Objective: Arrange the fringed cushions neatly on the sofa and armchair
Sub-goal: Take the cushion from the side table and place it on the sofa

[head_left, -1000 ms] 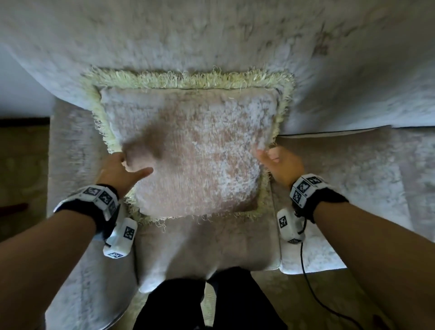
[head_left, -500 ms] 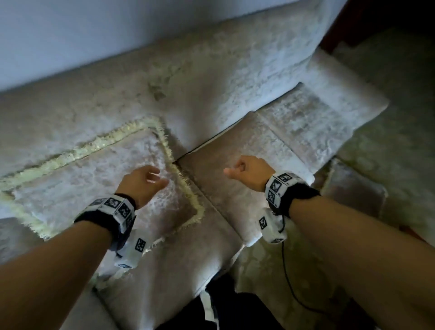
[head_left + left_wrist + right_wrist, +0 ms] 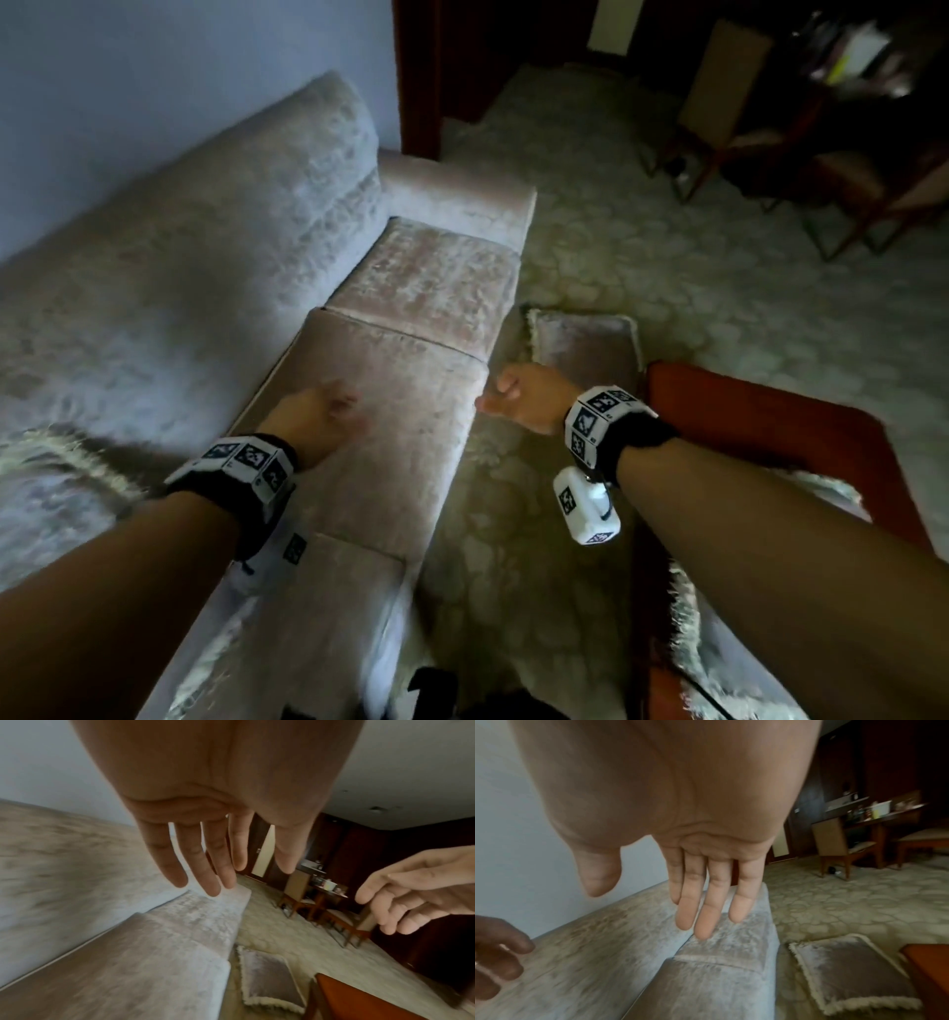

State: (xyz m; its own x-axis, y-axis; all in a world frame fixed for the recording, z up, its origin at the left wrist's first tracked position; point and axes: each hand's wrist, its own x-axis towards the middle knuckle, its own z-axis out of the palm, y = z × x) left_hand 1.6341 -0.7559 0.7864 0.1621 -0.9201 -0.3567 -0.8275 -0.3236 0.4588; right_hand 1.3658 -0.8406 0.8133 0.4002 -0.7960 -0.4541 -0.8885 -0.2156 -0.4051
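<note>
A fringed grey cushion [image 3: 585, 344] lies flat on the carpet, between the sofa's front and an orange table; it also shows in the wrist views [image 3: 267, 977] [image 3: 854, 973]. Another fringed cushion [image 3: 46, 473] leans on the sofa [image 3: 400, 411] at the far left edge. My left hand [image 3: 318, 416] hovers over the middle seat, fingers relaxed and empty [image 3: 205, 866]. My right hand [image 3: 518, 401] hangs just past the seat's front edge, short of the floor cushion, fingers straight and empty [image 3: 706, 902].
An orange table [image 3: 760, 426] stands at the right, with cream fringe [image 3: 688, 616] beside my right forearm. Patterned carpet [image 3: 667, 246] runs to wooden chairs [image 3: 847, 169] and a cluttered table at the back right. The sofa's armrest [image 3: 462, 190] ends by a dark doorway.
Both hands have let go of the cushion propped on the sofa and moved right along the seat. The view swung right, so the floor cushion and orange table have come into sight.
</note>
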